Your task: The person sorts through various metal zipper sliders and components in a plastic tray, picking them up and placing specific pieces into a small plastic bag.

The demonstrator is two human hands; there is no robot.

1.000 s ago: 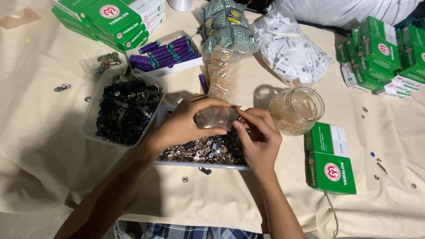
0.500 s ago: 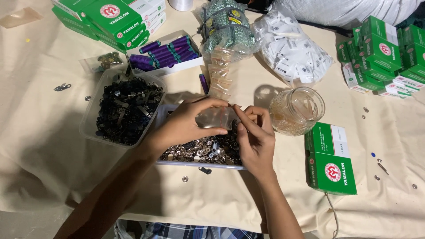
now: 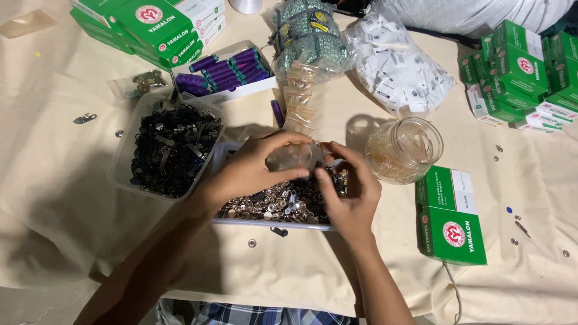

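Both of my hands met over the tray of metal snaps: my left hand (image 3: 253, 171) had its fingers closed around a small clear plastic bag (image 3: 292, 157), and my right hand (image 3: 352, 192) pinched the bag's other edge with thumb and fingertips curled in (what lay inside the bag I could not make out). The bag hung just above the clear tray (image 3: 277, 224), which was heaped with silvery and dark metal snaps (image 3: 274, 207). A single dark clip (image 3: 279, 232) lay on the cloth-covered desk (image 3: 60, 198) just in front of the tray.

To the left, touching the tray's side, sat a clear tub (image 3: 123, 162) full of black zipper sliders (image 3: 168, 147). Behind it stood an open white box of purple thread spools (image 3: 227, 71), with one purple spool (image 3: 276, 112) lying loose beside a stack of small clear bags (image 3: 299, 102). A small packet of brass bits (image 3: 141, 82) lay near the tub's far corner.

To the right of my hands stood a glass jar (image 3: 404, 150), and just beside it a green and white carton (image 3: 451, 215). More green cartons were stacked at the far left (image 3: 150, 24) and far right (image 3: 521, 72). A bag of white tags (image 3: 400, 69) and a wrapped green bundle (image 3: 307, 36) lay along the far edge.
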